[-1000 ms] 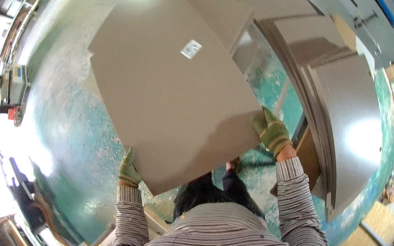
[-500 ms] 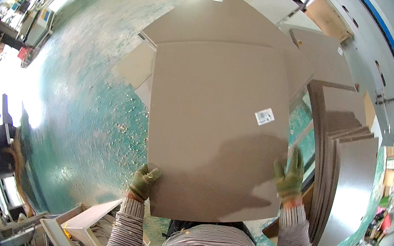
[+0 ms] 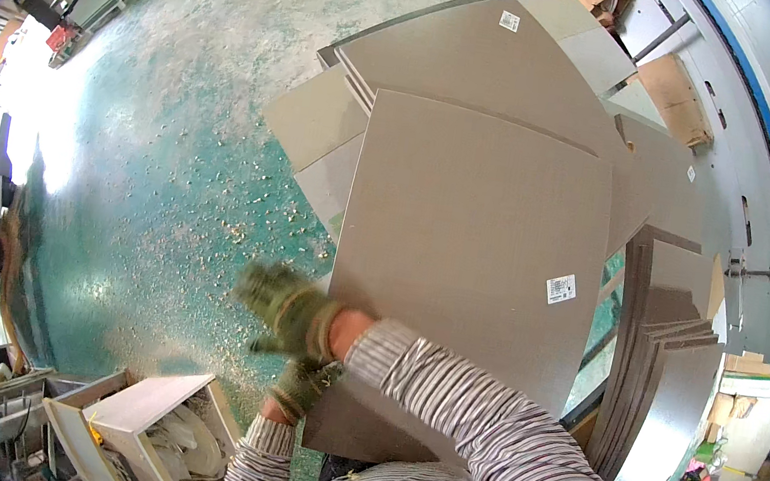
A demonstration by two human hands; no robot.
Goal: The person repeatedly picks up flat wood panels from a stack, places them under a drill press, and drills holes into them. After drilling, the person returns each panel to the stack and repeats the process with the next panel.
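A large brown panel (image 3: pixel 483 205) with a white label (image 3: pixel 560 289) lies in front of me, its near edge close to my body. My left hand (image 3: pixel 300 388), in a green knitted glove, grips the panel's left edge near its lower corner; the right wrist hides part of its fingers. Across the panel reaches my right forearm. Just beyond that left edge is my right hand (image 3: pixel 287 310), gloved alike, above the left one. Its fingers are stretched out, slightly blurred, with nothing seen in them.
Another brown panel (image 3: pixel 474 61) lies beneath at the far side. Several brown boards (image 3: pixel 632 374) lean in a stack at the right. Wood chips (image 3: pixel 208 235) litter the green floor on the left. An open-topped wooden box (image 3: pixel 146 433) with scraps stands at the lower left.
My right hand has left the panel's right edge and crossed to its left side, above my left hand. In view, the panel and surroundings have shifted rightward.
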